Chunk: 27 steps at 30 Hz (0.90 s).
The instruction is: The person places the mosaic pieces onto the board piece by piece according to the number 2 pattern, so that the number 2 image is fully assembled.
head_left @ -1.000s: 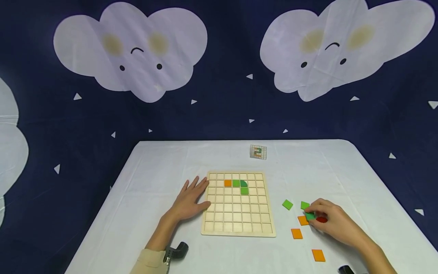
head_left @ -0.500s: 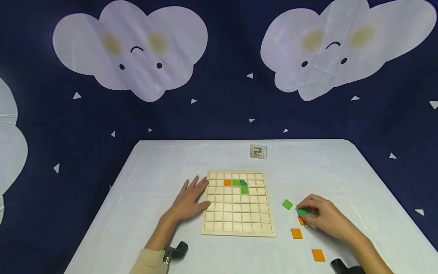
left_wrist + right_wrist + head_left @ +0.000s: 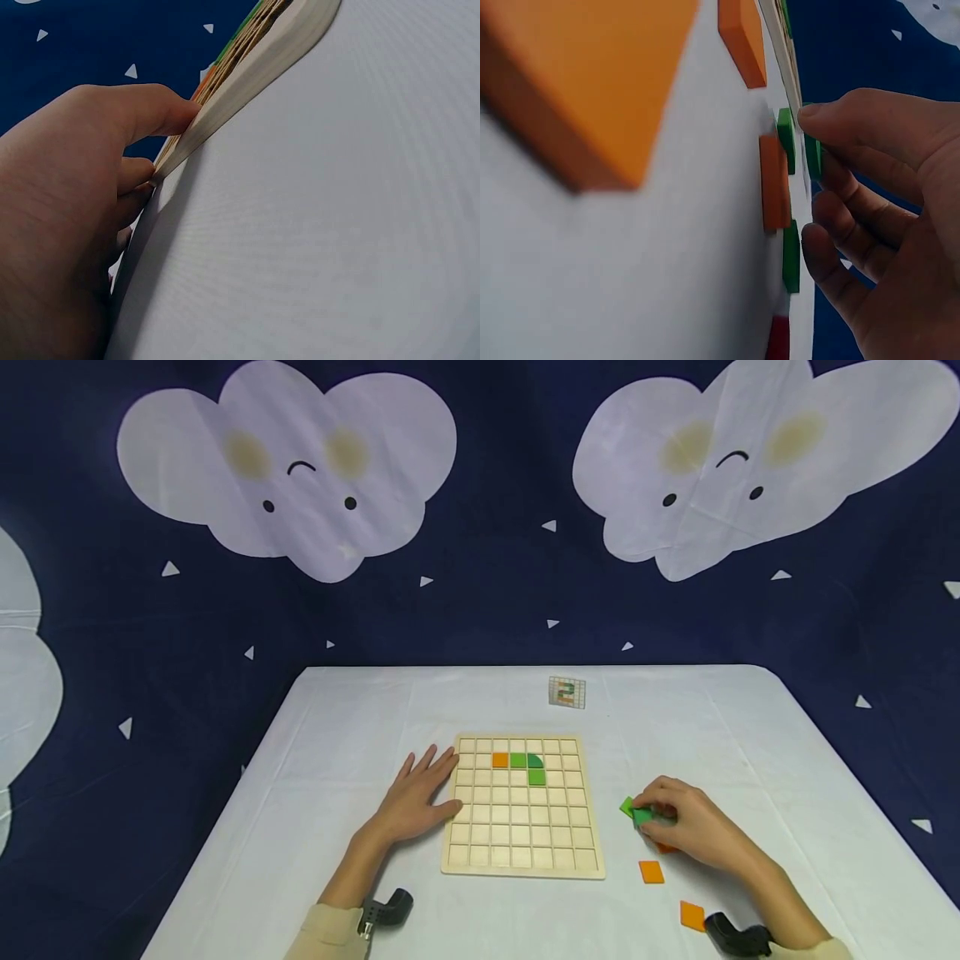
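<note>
My right hand (image 3: pixel 693 827) pinches a dark green piece (image 3: pixel 642 817) between thumb and fingers, over the table right of the wooden grid board (image 3: pixel 525 857). In the right wrist view that green piece (image 3: pixel 813 156) is held on edge, its full outline hidden. Just behind it lies a light green tile (image 3: pixel 626 806). With fingers spread, my left hand (image 3: pixel 411 802) rests against the board's left edge. Upper cells of the board hold an orange tile (image 3: pixel 500 760), a light green tile (image 3: pixel 518 760), a dark green rounded piece (image 3: pixel 535 761) and another light green tile (image 3: pixel 537 777).
Loose orange tiles (image 3: pixel 652 872) lie to the right of the board, one partly under my right hand. Another green tile (image 3: pixel 791 256) and a red piece (image 3: pixel 778 337) show in the right wrist view. A small patterned card (image 3: pixel 567 692) lies behind the board.
My right hand has moved left toward the board with the dark green piece in its pinch, now partly covering the light green tile. The left hand and the board have stayed still.
</note>
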Each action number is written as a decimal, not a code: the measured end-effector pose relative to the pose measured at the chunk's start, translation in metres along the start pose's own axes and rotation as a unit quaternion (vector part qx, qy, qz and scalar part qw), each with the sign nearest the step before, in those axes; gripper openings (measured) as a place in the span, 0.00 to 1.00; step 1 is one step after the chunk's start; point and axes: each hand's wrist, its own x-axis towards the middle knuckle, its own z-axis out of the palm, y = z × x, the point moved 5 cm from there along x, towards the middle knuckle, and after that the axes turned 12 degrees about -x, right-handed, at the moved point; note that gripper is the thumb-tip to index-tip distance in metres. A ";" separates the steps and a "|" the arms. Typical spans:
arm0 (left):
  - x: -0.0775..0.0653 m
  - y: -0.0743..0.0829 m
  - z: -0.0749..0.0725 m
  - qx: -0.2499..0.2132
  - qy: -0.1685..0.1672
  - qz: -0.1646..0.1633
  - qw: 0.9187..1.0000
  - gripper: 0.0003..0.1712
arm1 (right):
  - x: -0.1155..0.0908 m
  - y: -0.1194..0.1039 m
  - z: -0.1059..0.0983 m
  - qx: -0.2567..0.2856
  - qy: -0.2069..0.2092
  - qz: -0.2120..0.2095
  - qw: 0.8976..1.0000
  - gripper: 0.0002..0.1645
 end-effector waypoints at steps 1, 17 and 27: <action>0.000 0.000 0.000 0.001 -0.001 -0.001 1.000 0.45 | 0.001 -0.001 0.001 0.001 -0.003 0.000 1.000 0.15; -0.001 0.002 -0.001 -0.002 0.005 -0.006 1.000 0.45 | 0.019 -0.021 0.005 -0.004 -0.012 -0.036 0.999 0.15; -0.001 0.002 -0.001 -0.003 0.006 -0.006 1.000 0.45 | 0.031 -0.038 0.009 -0.001 0.004 -0.086 0.996 0.15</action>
